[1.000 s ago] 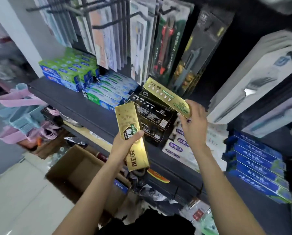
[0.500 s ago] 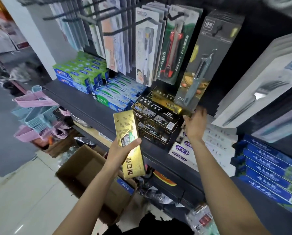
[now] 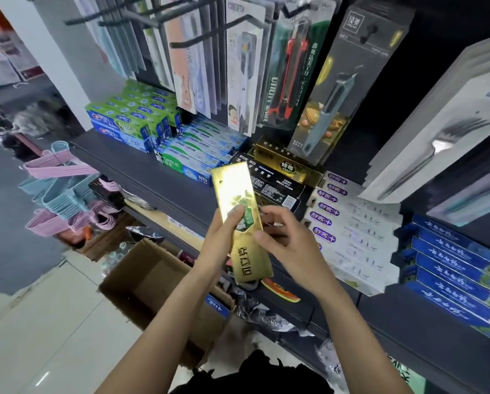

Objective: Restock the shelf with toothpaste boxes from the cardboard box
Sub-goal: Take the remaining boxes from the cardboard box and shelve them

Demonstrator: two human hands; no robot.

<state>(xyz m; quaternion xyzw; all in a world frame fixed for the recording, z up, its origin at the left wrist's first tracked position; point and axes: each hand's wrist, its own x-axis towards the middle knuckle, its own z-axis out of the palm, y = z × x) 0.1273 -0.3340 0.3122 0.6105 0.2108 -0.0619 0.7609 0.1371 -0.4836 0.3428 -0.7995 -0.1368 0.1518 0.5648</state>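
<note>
your left hand [image 3: 221,237] grasps one gold box [image 3: 239,220] before the dark shelf [image 3: 152,177]; your right hand [image 3: 287,245] pinches its edge; one cardboard box [image 3: 152,282] sits on the tiled floor [image 3: 39,322].

We have a single view, from a camera worn on the person's head, looking forward and steeply down. It sits close to the dark shelf [image 3: 141,169], whose edge runs from 10 o'clock to 4 o'clock across the frame. Both forearms enter from 6 o'clock. The cardboard box [image 3: 152,282] on the floor lies below centre, towards 7 o'clock. Wide-angle bending curves the hanging packs at 12 o'clock.
</note>
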